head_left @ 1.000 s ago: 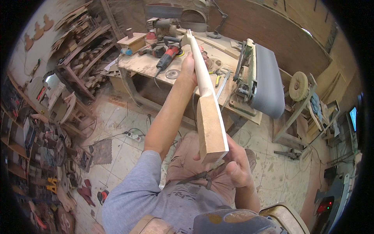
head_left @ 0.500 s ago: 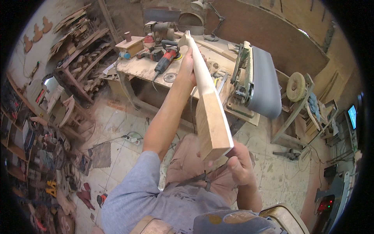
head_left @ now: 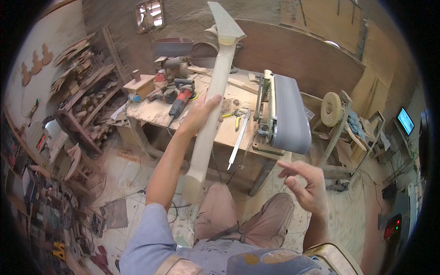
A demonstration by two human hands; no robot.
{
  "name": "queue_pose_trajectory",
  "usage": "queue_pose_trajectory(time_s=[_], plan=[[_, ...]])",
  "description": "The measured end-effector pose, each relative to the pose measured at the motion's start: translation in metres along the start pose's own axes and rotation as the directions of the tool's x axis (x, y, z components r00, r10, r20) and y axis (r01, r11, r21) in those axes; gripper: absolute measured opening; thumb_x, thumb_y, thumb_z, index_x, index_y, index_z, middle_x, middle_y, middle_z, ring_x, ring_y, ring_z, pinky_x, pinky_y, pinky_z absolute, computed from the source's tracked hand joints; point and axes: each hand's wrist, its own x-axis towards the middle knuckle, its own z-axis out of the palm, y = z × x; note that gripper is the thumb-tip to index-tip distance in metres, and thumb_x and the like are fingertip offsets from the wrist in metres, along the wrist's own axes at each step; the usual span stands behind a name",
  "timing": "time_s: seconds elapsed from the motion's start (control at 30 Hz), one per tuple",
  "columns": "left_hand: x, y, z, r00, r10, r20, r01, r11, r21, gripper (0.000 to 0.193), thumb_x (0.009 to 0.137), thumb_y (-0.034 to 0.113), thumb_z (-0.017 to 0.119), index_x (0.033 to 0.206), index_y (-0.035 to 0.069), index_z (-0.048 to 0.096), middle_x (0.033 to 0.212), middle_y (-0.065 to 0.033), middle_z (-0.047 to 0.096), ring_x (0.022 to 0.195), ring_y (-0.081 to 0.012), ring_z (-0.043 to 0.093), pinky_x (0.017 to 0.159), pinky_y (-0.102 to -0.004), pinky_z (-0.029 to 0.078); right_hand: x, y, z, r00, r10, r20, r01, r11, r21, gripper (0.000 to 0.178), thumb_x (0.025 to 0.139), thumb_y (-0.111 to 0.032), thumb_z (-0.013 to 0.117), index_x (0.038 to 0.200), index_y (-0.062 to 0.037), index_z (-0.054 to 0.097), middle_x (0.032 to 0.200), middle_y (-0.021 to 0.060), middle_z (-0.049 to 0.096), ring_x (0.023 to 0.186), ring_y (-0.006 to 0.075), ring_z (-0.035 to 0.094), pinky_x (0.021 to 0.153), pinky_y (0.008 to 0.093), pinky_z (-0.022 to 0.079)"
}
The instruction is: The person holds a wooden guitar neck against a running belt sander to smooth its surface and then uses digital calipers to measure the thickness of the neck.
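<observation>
My left hand is wrapped round the middle of a bare, pale wooden guitar neck, thumb lying across its face. The neck stands up in front of me, slightly tilted, its angled headstock at the far end and its thick heel block near my knees. To the right, my right hand hangs in the air with thumb and fingers apart and nothing in it. Nearest to that hand is a belt sander with a grey belt, on the bench's right end.
On the dusty workbench lie a red-and-black power sander, pliers and a long silver strip jutting over the front edge. A buffing wheel stands at right. Wood scraps fill the shelves at left.
The guitar neck has swung from pointing its heel at me to standing upright, further left and higher. My right hand has let go of the heel end and moved right.
</observation>
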Motion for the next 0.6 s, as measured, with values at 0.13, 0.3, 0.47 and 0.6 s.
queue_pose_trajectory(time_s=[0.13,0.3,0.47,0.6], plan=[[-0.008,0.026,0.005,0.989,0.021,0.149,-0.043,0.988,0.147,0.048,0.105,0.043,0.063,0.129,0.002,0.061,0.086,-0.0032,0.062,0.065,-0.0118,0.067,0.057,-0.029,0.054,0.023,-0.015,-0.025,0.988,-0.121,-0.097,0.098,0.972,-0.214,0.042,0.099,-0.034,0.074,0.123,0.0002,0.074,0.093,0.0107,0.073,0.088,0.0205,0.07,0.08,0.0319,0.053],[-0.012,0.06,0.015,0.971,0.072,0.227,-0.179,0.85,0.495,0.052,0.101,0.044,0.068,0.13,0.001,0.066,0.082,-0.0061,0.065,0.062,-0.0136,0.066,0.057,-0.0324,0.053,0.053,-0.029,-0.058,0.896,-0.427,-0.117,0.238,0.687,-0.686,0.052,0.087,-0.02,0.082,0.134,-0.0032,0.068,0.12,0.0188,0.069,0.113,0.0305,0.067,0.096,0.043,0.055],[-0.013,0.094,0.038,0.868,0.211,0.449,-0.496,0.394,0.774,0.049,0.096,0.051,0.072,0.115,0.007,0.068,0.078,-0.0159,0.068,0.067,-0.0316,0.068,0.068,-0.0438,0.054,0.076,-0.047,-0.086,0.862,-0.504,-0.053,0.196,0.428,-0.882,0.06,0.081,-0.015,0.08,0.138,-0.0046,0.065,0.128,0.0218,0.067,0.126,0.0331,0.062,0.106,0.0481,0.053],[-0.015,0.113,0.071,0.763,0.244,0.598,-0.628,0.064,0.775,0.042,0.089,0.049,0.079,0.102,0.011,0.067,0.082,-0.0108,0.072,0.072,-0.0276,0.07,0.068,-0.0423,0.052,0.08,-0.028,-0.116,0.997,0.025,0.074,0.065,0.271,-0.96,0.057,0.078,-0.016,0.074,0.134,-0.0035,0.065,0.127,0.0233,0.068,0.125,0.0324,0.063,0.107,0.046,0.052]])
